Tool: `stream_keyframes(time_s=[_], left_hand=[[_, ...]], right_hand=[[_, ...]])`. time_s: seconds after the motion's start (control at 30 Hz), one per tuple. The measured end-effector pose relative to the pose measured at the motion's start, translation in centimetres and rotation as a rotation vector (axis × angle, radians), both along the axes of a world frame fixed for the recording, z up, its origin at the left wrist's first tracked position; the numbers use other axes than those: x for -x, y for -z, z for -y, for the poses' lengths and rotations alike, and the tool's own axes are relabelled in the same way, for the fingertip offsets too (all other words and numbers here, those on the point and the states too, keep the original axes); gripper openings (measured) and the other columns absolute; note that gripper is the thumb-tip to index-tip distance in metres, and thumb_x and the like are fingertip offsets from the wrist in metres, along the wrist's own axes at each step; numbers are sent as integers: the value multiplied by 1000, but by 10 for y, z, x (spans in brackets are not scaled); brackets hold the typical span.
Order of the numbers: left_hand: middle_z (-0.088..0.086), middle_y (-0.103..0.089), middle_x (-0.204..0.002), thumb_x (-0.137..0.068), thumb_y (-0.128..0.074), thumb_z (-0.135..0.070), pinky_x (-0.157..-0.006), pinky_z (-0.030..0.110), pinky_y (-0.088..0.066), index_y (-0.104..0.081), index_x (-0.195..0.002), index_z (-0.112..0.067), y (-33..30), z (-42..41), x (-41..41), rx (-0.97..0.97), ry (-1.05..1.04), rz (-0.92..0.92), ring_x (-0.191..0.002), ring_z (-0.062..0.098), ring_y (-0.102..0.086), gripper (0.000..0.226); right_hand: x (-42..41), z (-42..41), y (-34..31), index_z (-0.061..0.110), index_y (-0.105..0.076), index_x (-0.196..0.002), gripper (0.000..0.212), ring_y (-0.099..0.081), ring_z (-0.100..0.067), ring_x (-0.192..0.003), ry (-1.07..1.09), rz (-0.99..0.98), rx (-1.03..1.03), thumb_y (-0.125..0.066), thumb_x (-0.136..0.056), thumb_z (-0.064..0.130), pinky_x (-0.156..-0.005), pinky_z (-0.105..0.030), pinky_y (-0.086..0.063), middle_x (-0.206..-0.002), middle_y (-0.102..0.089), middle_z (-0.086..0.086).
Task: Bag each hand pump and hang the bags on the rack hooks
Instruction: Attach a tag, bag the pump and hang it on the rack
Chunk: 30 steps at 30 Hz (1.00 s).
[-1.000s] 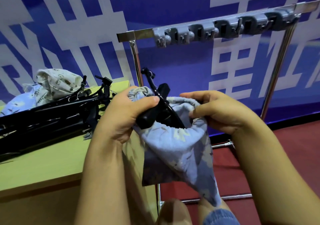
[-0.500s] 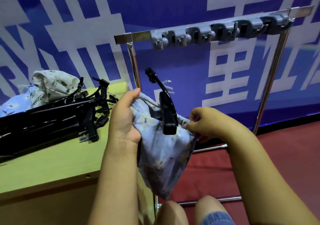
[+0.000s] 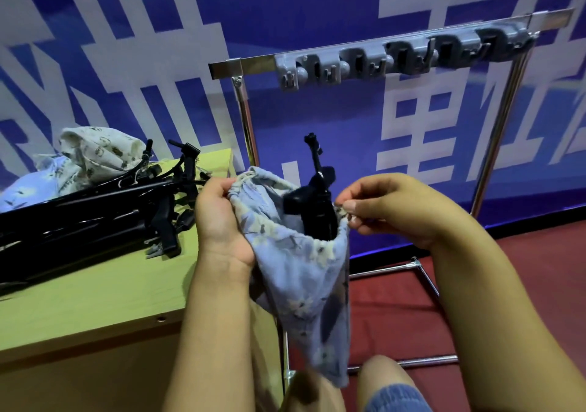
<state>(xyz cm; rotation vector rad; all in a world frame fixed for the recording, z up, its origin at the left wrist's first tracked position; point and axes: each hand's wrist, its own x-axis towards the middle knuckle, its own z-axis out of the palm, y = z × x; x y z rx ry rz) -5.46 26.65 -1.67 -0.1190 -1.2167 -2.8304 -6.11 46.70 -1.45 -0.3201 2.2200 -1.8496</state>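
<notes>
On the table [image 3: 95, 288], spare black pumps [image 3: 79, 218] beside folded bags [image 3: 98, 154]. Left hand [image 3: 218, 221] gripping blue bag [image 3: 301, 272] rim; hand pump [image 3: 314, 208] standing inside; right hand [image 3: 390, 208] pinching opposite rim. Behind, rack hooks [image 3: 396, 59].

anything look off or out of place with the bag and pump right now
One thing: the black hand pump is only partly bagged. Its handle and hose end poke above the mouth of the blue floral bag, which the left hand and right hand hold open. The rack hooks hold nothing.
</notes>
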Motion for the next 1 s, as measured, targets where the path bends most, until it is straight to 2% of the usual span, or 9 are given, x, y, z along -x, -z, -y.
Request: stream_keyframes(time_s=[0.1, 0.2, 0.33, 0.47, 0.63, 0.77, 0.87, 0.93, 1.0], left_hand=[[14, -59, -83, -76, -41, -19, -85, 35, -52, -60, -83, -1, 4, -1, -5, 148, 7, 23, -82, 27, -60, 27], [15, -49, -97, -73, -46, -18, -105, 37, -39, -51, -98, -3, 7, -1, -5, 92, -18, 49, -99, 27, -48, 30], [9, -48, -79, -66, -50, -21, -73, 28, -50, -49, -83, -7, 6, 1, -4, 92, -36, 30, -73, 20, -52, 22], [7, -51, -67, -83, -46, -13, -68, 30, -53, -50, -69, -9, 7, 0, -5, 65, -152, 55, -60, 22, -56, 15], [11, -52, -82, -73, -61, -16, -102, 51, -37, -50, -79, -12, 18, 20, 3, 63, -255, 14, -90, 30, -51, 12], [13, -56, -89, -79, -61, -13, -105, 57, -35, -59, -78, -14, 22, 24, 1, 45, -318, 23, -99, 33, -52, 2], [10, -61, -83, -84, -59, -9, -96, 49, -46, -62, -75, -14, 20, 19, -3, 112, -421, 27, -87, 30, -60, 11], [4, -66, -71, -85, -59, -5, -76, 33, -55, -64, -74, -12, 18, 17, -8, 172, -515, 5, -68, 20, -65, 14], [-2, -66, -59, -86, -57, -2, -47, 17, -46, -65, -76, -9, 15, 18, -12, 225, -598, -16, -47, 8, -56, 15]], right_hand=[[-2, 2, -1, 8, -69, -86, 18, -61, -5, -56, -38, 34, 133, -54, -90, -2, -59, -16, -55, -62, -63, -3], [-4, -1, -3, 7, -69, -88, 16, -68, -11, -67, -57, 3, 137, -60, -84, -6, -66, -20, -58, -76, -67, -11], [-3, 0, -1, 10, -70, -86, 15, -67, -18, -75, 39, -108, -47, -68, -79, -3, -74, -25, -58, -82, -69, -13], [5, 5, 7, 14, -68, -73, 14, -71, -17, -73, 284, -240, -259, -65, -87, 15, -83, -42, -56, -72, -73, -8], [6, 2, 7, 7, -60, -71, 22, -70, -16, -62, 303, -242, -180, -61, -90, 18, -76, -39, -59, -66, -69, -8], [3, -2, 3, 11, -54, -78, 22, -63, -12, -59, 253, -100, 15, -47, -97, 18, -60, -24, -55, -74, -63, -9], [3, -3, 0, 13, -53, -82, 21, -60, -14, -63, 322, -125, -3, -42, -99, 18, -63, -28, -50, -76, -62, -8], [3, -3, -1, 12, -53, -86, 17, -60, -13, -61, 387, -228, -67, -43, -98, 19, -63, -31, -50, -72, -59, -6], [3, -7, -4, 14, -54, -84, 17, -59, -14, -58, 431, -327, -88, -45, -97, 19, -58, -31, -50, -67, -56, -4]])
